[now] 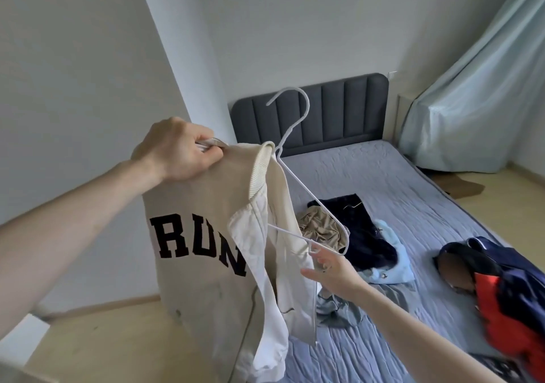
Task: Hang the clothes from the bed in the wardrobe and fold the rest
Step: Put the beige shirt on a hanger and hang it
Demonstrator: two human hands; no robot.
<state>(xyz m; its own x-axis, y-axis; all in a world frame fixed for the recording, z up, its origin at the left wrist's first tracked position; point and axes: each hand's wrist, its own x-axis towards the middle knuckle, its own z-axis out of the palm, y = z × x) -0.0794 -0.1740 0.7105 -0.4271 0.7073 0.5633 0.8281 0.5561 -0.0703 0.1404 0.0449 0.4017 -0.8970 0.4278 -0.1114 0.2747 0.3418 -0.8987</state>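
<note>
I stand at the side of a bed (383,182), both arms reaching out in front of me. My left hand (180,152) is raised, its fingers (211,154) clenched around one shoulder of a cream jacket (206,205) lettered "RUN" in black, holding it up so the body hangs free above the floor. My right hand (330,267) is lower, its fingers pinching the far end of a white wire hanger (295,176), which slants down from the jacket's ribbed collar; judging by the angle, I am working that end into the second shoulder. The hook points up, ready for a wardrobe rail. On the blue quilted bed wait more clothes: a dark navy garment (362,235), a tan piece (321,226), a pale blue one (395,264), and a navy and red jacket (507,294) near the right edge.
</note>
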